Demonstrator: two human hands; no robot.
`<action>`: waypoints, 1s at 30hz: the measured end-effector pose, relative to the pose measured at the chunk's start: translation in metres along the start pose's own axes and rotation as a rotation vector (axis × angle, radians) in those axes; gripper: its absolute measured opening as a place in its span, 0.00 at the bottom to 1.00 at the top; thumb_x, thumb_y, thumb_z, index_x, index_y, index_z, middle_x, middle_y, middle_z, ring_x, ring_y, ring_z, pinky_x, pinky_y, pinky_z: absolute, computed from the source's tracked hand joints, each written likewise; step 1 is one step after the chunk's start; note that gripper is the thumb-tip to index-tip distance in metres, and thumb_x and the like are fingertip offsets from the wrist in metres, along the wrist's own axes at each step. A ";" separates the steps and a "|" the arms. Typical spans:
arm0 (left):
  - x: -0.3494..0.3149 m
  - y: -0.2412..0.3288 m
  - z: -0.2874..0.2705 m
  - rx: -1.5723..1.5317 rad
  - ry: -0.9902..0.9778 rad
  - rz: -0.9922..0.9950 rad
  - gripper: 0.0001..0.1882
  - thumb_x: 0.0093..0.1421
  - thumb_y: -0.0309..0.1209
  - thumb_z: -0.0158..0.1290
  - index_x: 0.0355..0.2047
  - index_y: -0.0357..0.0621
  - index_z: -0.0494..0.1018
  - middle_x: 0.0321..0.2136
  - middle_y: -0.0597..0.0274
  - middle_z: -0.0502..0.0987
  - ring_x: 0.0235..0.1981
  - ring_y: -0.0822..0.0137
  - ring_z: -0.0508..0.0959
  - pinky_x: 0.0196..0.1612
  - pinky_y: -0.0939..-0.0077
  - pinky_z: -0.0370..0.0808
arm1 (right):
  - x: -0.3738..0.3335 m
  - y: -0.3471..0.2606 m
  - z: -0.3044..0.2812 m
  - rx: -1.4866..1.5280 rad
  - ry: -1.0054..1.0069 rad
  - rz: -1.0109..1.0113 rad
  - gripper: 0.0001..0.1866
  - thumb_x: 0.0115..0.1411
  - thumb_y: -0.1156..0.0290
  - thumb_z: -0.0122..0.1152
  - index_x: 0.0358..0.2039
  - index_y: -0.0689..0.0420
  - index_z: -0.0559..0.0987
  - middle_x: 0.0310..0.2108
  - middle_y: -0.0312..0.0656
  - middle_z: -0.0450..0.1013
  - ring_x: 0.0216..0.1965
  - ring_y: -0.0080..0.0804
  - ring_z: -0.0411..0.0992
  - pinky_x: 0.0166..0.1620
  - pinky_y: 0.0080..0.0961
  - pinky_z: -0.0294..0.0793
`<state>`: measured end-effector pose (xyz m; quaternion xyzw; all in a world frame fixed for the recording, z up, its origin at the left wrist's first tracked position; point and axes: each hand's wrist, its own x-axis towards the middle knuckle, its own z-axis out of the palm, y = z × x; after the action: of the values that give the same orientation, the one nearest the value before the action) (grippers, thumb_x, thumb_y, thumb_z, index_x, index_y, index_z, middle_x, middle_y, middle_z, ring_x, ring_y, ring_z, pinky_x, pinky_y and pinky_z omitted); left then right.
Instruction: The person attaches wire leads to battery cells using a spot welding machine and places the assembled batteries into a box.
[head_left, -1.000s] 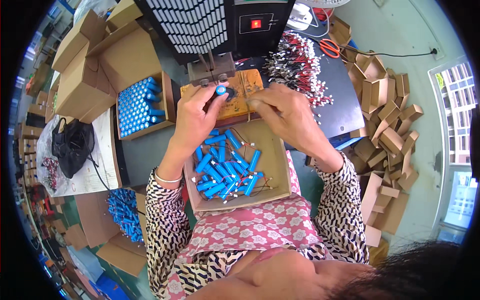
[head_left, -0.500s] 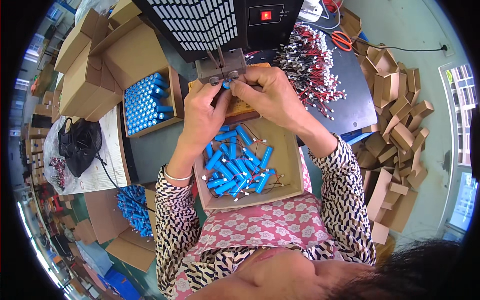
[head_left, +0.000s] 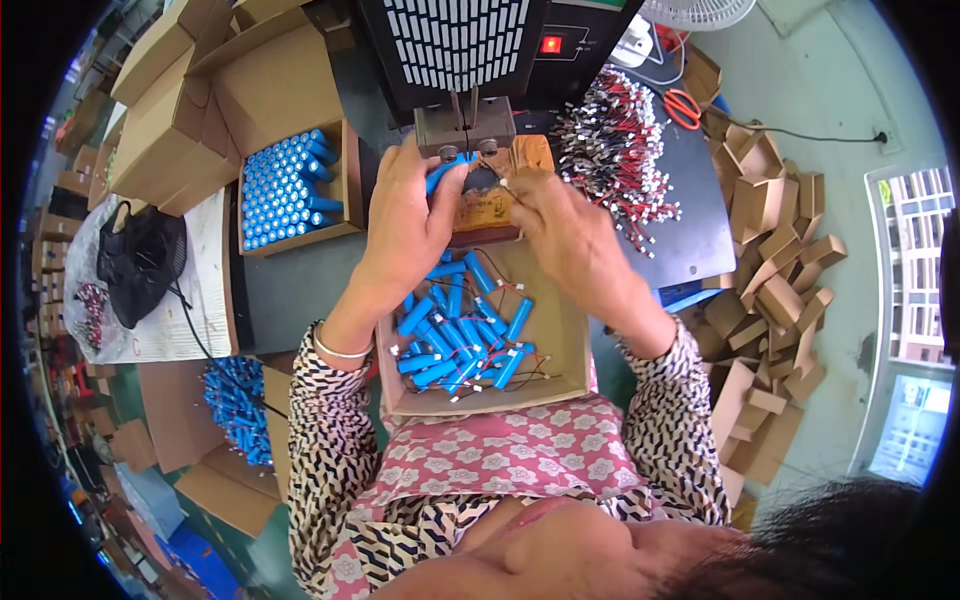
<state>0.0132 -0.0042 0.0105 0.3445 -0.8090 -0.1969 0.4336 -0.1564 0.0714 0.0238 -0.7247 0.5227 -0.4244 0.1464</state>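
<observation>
Below the two electrodes of a black spot welder (head_left: pixel 464 128), a blue cylindrical battery cell (head_left: pixel 448 174) is gripped between the thumb and fingers of my left hand (head_left: pixel 402 222). Its far end lies at the electrode tips. My right hand (head_left: pixel 580 235) is closed in a pinch just to the right, with a small white connector (head_left: pixel 505 183) at its fingertips; the thin wire there is hard to make out. Beneath both hands sits a worn orange-brown block (head_left: pixel 486 212). Closer to me, a shallow cardboard tray (head_left: pixel 560 345) holds several blue cells with wire leads.
An open cardboard box (head_left: pixel 352 185) of upright blue cells stands left of the welder. Right of it lies a heap of red and black leads (head_left: pixel 620 150), with orange scissors (head_left: pixel 682 108) beyond. Another carton (head_left: pixel 170 420) of blue cells is at lower left. Empty cartons (head_left: pixel 765 260) pile up at right.
My right hand has drawn back from the electrodes, to the right and toward me. The cell in my left hand now shows more of its side. The whole view has shifted slightly.
</observation>
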 end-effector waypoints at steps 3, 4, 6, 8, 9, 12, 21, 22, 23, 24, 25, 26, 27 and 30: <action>0.001 0.001 0.001 -0.206 0.039 -0.235 0.06 0.56 0.27 0.55 0.33 0.37 0.74 0.28 0.52 0.74 0.33 0.52 0.71 0.36 0.62 0.67 | 0.005 -0.003 0.005 0.017 0.026 0.035 0.09 0.57 0.79 0.54 0.39 0.61 0.69 0.26 0.52 0.72 0.28 0.54 0.71 0.34 0.41 0.71; 0.001 0.001 0.001 -0.210 0.038 -0.234 0.06 0.56 0.27 0.55 0.33 0.37 0.74 0.28 0.52 0.74 0.33 0.52 0.71 0.36 0.62 0.67 | 0.009 -0.004 0.006 0.047 0.067 0.102 0.07 0.58 0.78 0.54 0.37 0.61 0.69 0.26 0.52 0.72 0.28 0.54 0.71 0.32 0.42 0.71; 0.001 0.002 -0.001 -0.047 -0.024 -0.113 0.08 0.55 0.26 0.56 0.35 0.37 0.74 0.27 0.52 0.74 0.29 0.53 0.71 0.32 0.65 0.68 | 0.015 -0.001 0.008 -0.005 0.045 0.115 0.06 0.58 0.78 0.54 0.35 0.62 0.68 0.27 0.53 0.72 0.28 0.54 0.72 0.31 0.42 0.72; 0.003 0.002 -0.001 -0.102 0.002 -0.135 0.08 0.55 0.26 0.56 0.36 0.37 0.74 0.26 0.56 0.74 0.26 0.59 0.71 0.30 0.69 0.68 | 0.018 -0.001 0.008 -0.055 0.035 0.134 0.04 0.58 0.77 0.53 0.33 0.62 0.68 0.27 0.55 0.72 0.28 0.53 0.73 0.30 0.42 0.72; 0.004 0.001 -0.001 -0.159 0.033 -0.162 0.09 0.56 0.26 0.57 0.37 0.37 0.74 0.26 0.59 0.74 0.24 0.64 0.72 0.28 0.72 0.68 | 0.018 -0.006 0.005 -0.143 0.004 0.084 0.04 0.57 0.77 0.53 0.32 0.62 0.68 0.26 0.54 0.73 0.28 0.53 0.73 0.29 0.42 0.73; 0.003 -0.004 0.000 -0.454 0.065 -0.363 0.10 0.58 0.26 0.56 0.39 0.35 0.73 0.29 0.67 0.75 0.24 0.77 0.71 0.28 0.81 0.68 | 0.013 -0.012 -0.012 -0.177 -0.108 0.100 0.05 0.57 0.77 0.54 0.33 0.63 0.69 0.24 0.55 0.72 0.25 0.54 0.73 0.26 0.40 0.71; -0.005 0.015 -0.010 -0.515 0.126 -0.430 0.08 0.58 0.26 0.57 0.33 0.33 0.72 0.23 0.69 0.73 0.22 0.80 0.67 0.23 0.83 0.63 | 0.016 -0.009 -0.019 0.345 0.013 0.284 0.07 0.60 0.77 0.53 0.39 0.65 0.71 0.24 0.48 0.74 0.19 0.38 0.73 0.22 0.27 0.69; -0.004 0.013 -0.008 -0.516 0.132 -0.426 0.08 0.58 0.26 0.57 0.33 0.33 0.72 0.23 0.69 0.73 0.22 0.80 0.67 0.23 0.83 0.63 | 0.018 -0.010 -0.018 0.646 0.015 0.404 0.07 0.61 0.78 0.52 0.40 0.65 0.71 0.25 0.43 0.74 0.19 0.29 0.73 0.22 0.22 0.69; -0.002 0.013 -0.009 -0.308 0.093 -0.352 0.08 0.56 0.26 0.58 0.30 0.34 0.73 0.21 0.64 0.71 0.21 0.73 0.67 0.23 0.79 0.64 | 0.014 -0.010 -0.007 0.722 0.090 0.366 0.06 0.63 0.77 0.51 0.38 0.64 0.74 0.28 0.35 0.72 0.20 0.15 0.68 0.24 0.14 0.67; 0.001 0.012 -0.009 -0.101 0.053 -0.283 0.07 0.54 0.26 0.60 0.28 0.34 0.73 0.20 0.59 0.70 0.20 0.67 0.68 0.23 0.75 0.64 | 0.013 -0.006 -0.004 0.724 0.070 0.361 0.06 0.63 0.77 0.51 0.38 0.64 0.74 0.28 0.35 0.72 0.20 0.15 0.68 0.24 0.14 0.67; 0.002 0.012 -0.009 0.105 0.009 -0.217 0.07 0.52 0.25 0.61 0.26 0.35 0.74 0.18 0.55 0.69 0.18 0.60 0.68 0.23 0.70 0.65 | 0.013 -0.002 -0.002 0.522 0.145 0.198 0.06 0.62 0.77 0.52 0.36 0.65 0.75 0.26 0.37 0.73 0.22 0.20 0.70 0.27 0.17 0.70; 0.003 0.008 -0.010 0.114 0.025 -0.234 0.07 0.52 0.25 0.61 0.26 0.35 0.74 0.18 0.55 0.69 0.18 0.60 0.68 0.23 0.70 0.65 | 0.017 -0.002 0.001 0.326 0.215 0.031 0.06 0.62 0.77 0.53 0.34 0.66 0.77 0.25 0.38 0.73 0.24 0.25 0.72 0.31 0.20 0.72; 0.004 0.004 -0.010 0.139 -0.061 -0.177 0.06 0.53 0.24 0.60 0.30 0.36 0.75 0.21 0.56 0.73 0.21 0.66 0.72 0.26 0.75 0.68 | 0.017 -0.005 -0.006 0.416 0.108 0.190 0.07 0.62 0.77 0.53 0.32 0.65 0.79 0.26 0.39 0.75 0.28 0.23 0.73 0.33 0.21 0.72; 0.006 -0.004 0.001 0.072 -0.081 -0.050 0.08 0.53 0.22 0.59 0.35 0.37 0.77 0.26 0.53 0.79 0.25 0.69 0.79 0.30 0.78 0.72 | 0.022 -0.006 -0.009 0.616 -0.072 0.378 0.06 0.59 0.76 0.56 0.34 0.64 0.79 0.28 0.44 0.76 0.28 0.27 0.74 0.34 0.23 0.72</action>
<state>0.0117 -0.0111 0.0106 0.3717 -0.8236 -0.1923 0.3829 -0.1578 0.0564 0.0437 -0.5517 0.4897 -0.5016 0.4519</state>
